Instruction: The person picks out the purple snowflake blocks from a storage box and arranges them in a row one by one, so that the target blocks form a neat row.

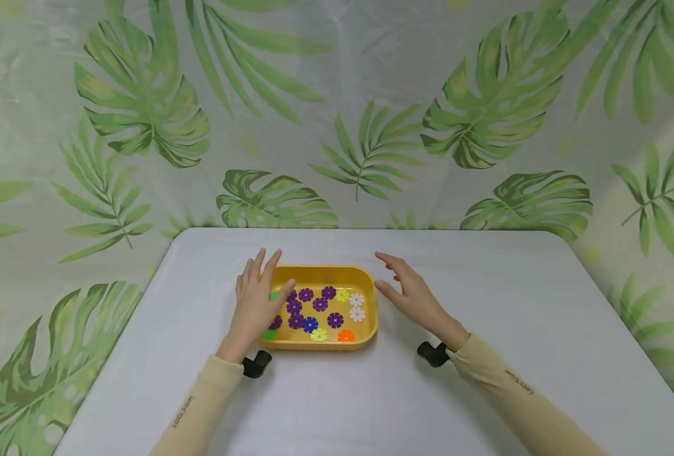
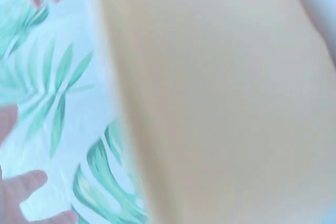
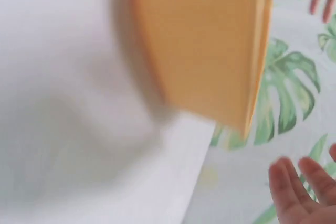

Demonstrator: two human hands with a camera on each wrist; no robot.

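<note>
A yellow plastic tray point(image 1: 320, 346) stands on the white table, with several notched disc pieces lying flat in it. Most are purple discs point(image 1: 320, 304); among them are a blue disc point(image 1: 310, 325), white discs point(image 1: 356, 314), an orange disc point(image 1: 346, 336), pale yellow discs point(image 1: 343, 295) and green ones partly hidden at the left. Over the tray's left end hovers my left hand point(image 1: 254, 305), fingers spread and holding nothing. My right hand point(image 1: 413, 299) is just beyond the right end, thumb and fingers apart with nothing between them. In both wrist views, the tray's outer wall point(image 3: 205, 40) looms large and blurred.
The white table point(image 1: 337, 405) extends around the tray on all sides. Behind it hangs a leaf-patterned cloth point(image 1: 337, 82). Each wrist carries a black camera mount, one at the left wrist point(image 1: 257, 364) and one at the right wrist point(image 1: 432, 354).
</note>
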